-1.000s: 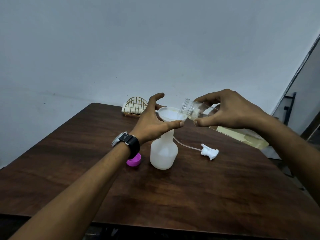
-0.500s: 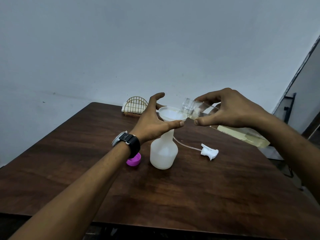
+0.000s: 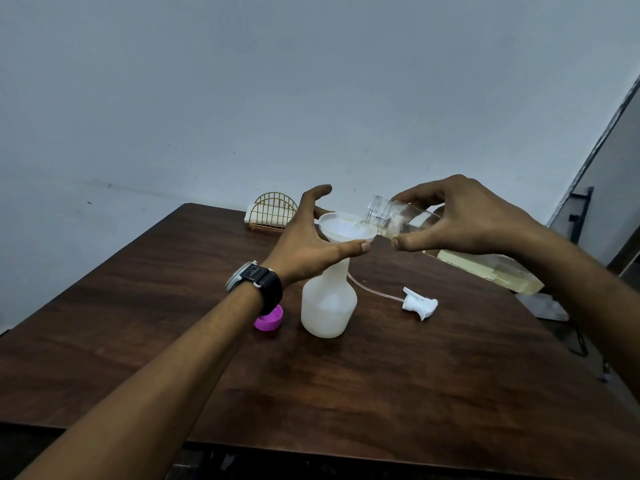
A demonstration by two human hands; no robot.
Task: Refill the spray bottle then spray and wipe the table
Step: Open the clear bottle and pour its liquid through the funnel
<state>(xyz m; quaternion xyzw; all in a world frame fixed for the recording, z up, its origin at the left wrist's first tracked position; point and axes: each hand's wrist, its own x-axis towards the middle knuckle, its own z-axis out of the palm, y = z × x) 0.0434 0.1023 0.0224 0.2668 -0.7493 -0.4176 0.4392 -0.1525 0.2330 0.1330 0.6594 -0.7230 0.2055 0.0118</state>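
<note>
A white spray bottle (image 3: 328,303) stands upright mid-table with a white funnel (image 3: 341,227) in its neck. My left hand (image 3: 308,244) cups the funnel's rim from the left, thumb under the front edge. My right hand (image 3: 460,216) holds a clear refill bottle (image 3: 485,266) tilted nearly flat, its open mouth over the funnel. Pale yellowish liquid lies in the tilted bottle and a thin stream reaches the funnel. The white trigger sprayer head (image 3: 419,303) with its dip tube lies on the table to the right of the spray bottle.
A pink cap (image 3: 268,320) lies left of the spray bottle, partly behind my wrist. A gold wire holder (image 3: 273,213) with white cloths sits at the far edge by the wall. The dark wooden table (image 3: 381,393) ends on the right near a black stand.
The refill bottle's mouth has dipped slightly lower over the funnel and liquid now runs in. My left hand and the spray bottle have stayed put.
</note>
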